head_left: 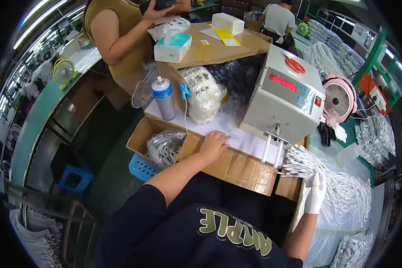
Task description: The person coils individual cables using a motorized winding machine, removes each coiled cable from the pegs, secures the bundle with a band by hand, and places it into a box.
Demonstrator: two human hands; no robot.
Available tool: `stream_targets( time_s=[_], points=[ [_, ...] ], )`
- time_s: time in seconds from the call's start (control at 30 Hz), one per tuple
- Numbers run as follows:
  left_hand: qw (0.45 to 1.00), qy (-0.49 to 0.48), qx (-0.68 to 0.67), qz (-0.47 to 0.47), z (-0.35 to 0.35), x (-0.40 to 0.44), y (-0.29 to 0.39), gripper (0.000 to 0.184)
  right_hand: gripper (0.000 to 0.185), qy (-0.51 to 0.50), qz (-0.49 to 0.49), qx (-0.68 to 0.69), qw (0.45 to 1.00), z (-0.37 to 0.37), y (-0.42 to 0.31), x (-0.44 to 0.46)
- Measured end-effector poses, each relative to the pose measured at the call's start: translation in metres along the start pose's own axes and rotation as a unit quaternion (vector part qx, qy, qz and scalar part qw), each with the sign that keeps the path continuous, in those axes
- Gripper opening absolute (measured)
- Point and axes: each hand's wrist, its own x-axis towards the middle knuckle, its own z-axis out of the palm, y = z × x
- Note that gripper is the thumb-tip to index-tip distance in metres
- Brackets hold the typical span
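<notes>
Wearer's R hand [316,192], gloved, at edge of wht cable bundle [339,187]; fingers' grip: can't tell. Bundle on plastic-covered counter [328,228]. Risk: strands prob. tangle if one's pulled fast, b/c loosely overlapped. Long axis upper L to lower R; fanned ends pt L twd wht prongs [266,149]. L hand [215,146] bare, fingers slightly apart, on cardboard [236,166] edge. Beyond: machine [270,105], display lit.
</notes>
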Motion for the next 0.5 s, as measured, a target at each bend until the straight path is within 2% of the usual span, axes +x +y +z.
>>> stream_targets(
  time_s=[0.13, 0.23, 0.3, 0.37, 0.4, 0.43, 0.47, 0.5],
  points=[
    [0.993, -0.007, -0.079, -0.083, -0.011, 0.0, 0.021, 0.024, 0.019, 0.014, -0.054, -0.102, 0.993, 0.008, 0.007, -0.008],
    [0.976, 0.01, -0.182, -0.122, -0.005, -0.015, 0.033, 0.025, 0.018, 0.037, -0.147, -0.227, 0.962, 0.014, -0.002, -0.011],
    [0.975, -0.026, -0.184, -0.117, -0.002, -0.021, 0.043, 0.027, 0.015, 0.015, -0.065, -0.195, 0.978, 0.016, -0.001, -0.019],
    [0.97, -0.045, -0.207, -0.114, -0.004, -0.02, 0.057, 0.03, 0.013, -0.011, -0.224, -0.338, 0.914, 0.039, -0.015, -0.034],
    [0.965, -0.052, -0.232, -0.113, -0.005, -0.017, 0.067, 0.031, 0.013, -0.067, -0.269, -0.344, 0.897, 0.055, -0.024, -0.046],
    [0.956, -0.068, -0.261, -0.113, 0.0, -0.016, 0.075, 0.033, 0.013, -0.121, -0.303, -0.351, 0.878, 0.068, -0.035, -0.057],
    [0.963, -0.085, -0.233, -0.101, 0.006, -0.016, 0.069, 0.035, 0.012, -0.15, -0.313, -0.375, 0.86, 0.076, -0.048, -0.064],
    [0.945, -0.149, -0.247, -0.154, -0.016, -0.005, 0.083, 0.032, 0.011, -0.181, -0.319, -0.396, 0.842, 0.08, -0.056, -0.062]
  ],
)
